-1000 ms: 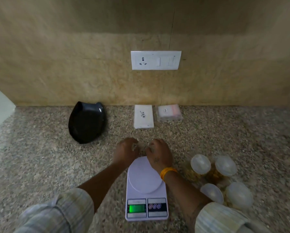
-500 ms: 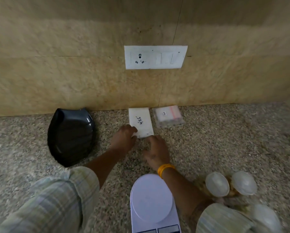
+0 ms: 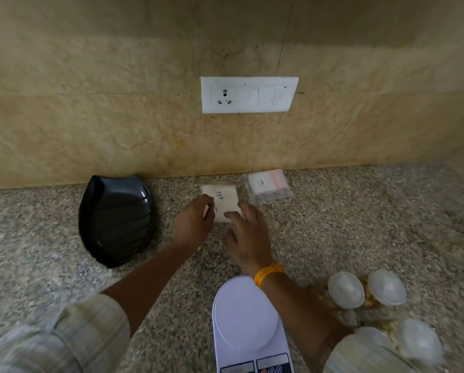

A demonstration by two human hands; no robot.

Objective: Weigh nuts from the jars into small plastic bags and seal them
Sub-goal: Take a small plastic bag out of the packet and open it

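Hands reach together to the white pack of bags (image 3: 223, 201) marked with handwriting, which lies flat on the speckled granite counter (image 3: 360, 227) near the foot of the wall. The left hand (image 3: 193, 224) has its fingers curled over the pack's left edge and grips it there. The right hand (image 3: 248, 234) lies with its fingers spread and fairly straight, fingertips touching the pack's lower right corner; an orange band (image 3: 268, 273) circles that wrist. Just beside the pack, to its right, lies a second pack of clear bags (image 3: 268, 185) with a red strip and a small label. A black leaf-shaped dish (image 3: 116, 220) rests on the counter to the left, close to the wall. The white digital scale (image 3: 249, 321) sits at the near edge, below the right wrist, with its round platform bare. 4 jars with clear domed lids (image 3: 346, 289) stand grouped at the lower right, with nuts visible through their sides; the 2 nearest jars are blurred. A white socket and switch plate (image 3: 249, 95) is mounted on the beige wall above the packs.
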